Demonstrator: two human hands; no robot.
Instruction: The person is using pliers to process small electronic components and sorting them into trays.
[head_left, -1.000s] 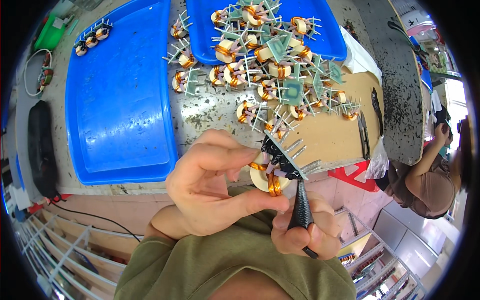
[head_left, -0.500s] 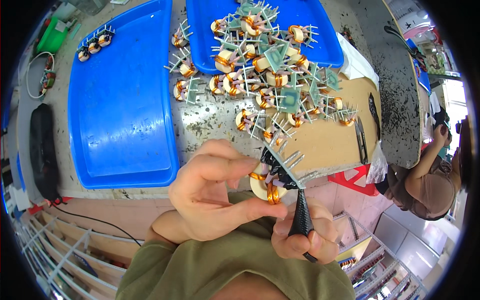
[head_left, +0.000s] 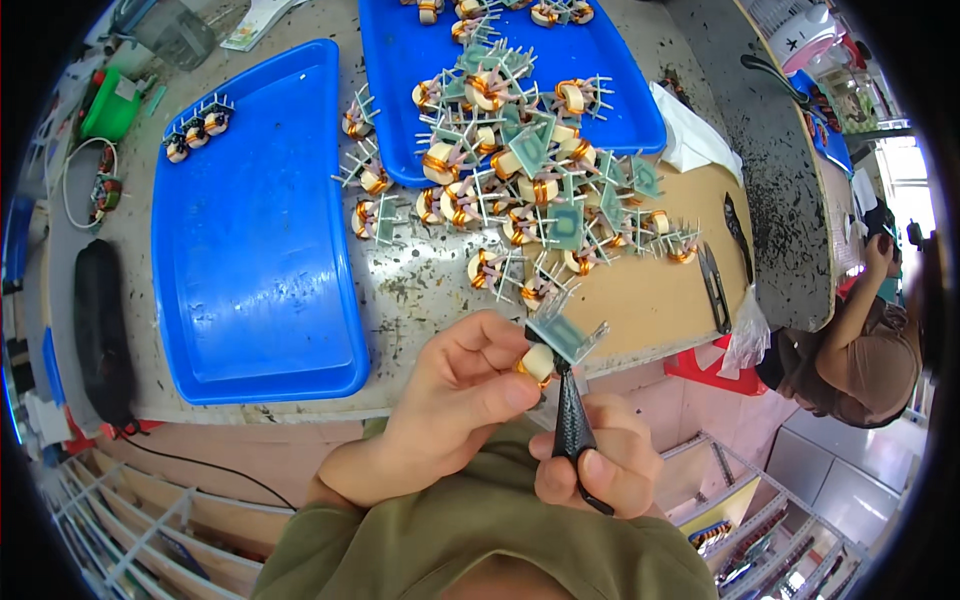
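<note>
Toward nine o'clock, a blue tray [head_left: 255,290] bears three black-patched coils [head_left: 197,133] in its eleven-o'clock corner. Near six, the left hand [head_left: 455,390] pinches a ring coil [head_left: 538,362] whose green board [head_left: 560,338] leans toward one. This piece is newly turned: the board's flat face shows, and its blackened side mostly hides. Around five, the right hand [head_left: 605,460] closes narrowly on a black cone [head_left: 573,415], its tip now beside the ring, away from the board's corner, so work apparently shifts to another spot.
</note>
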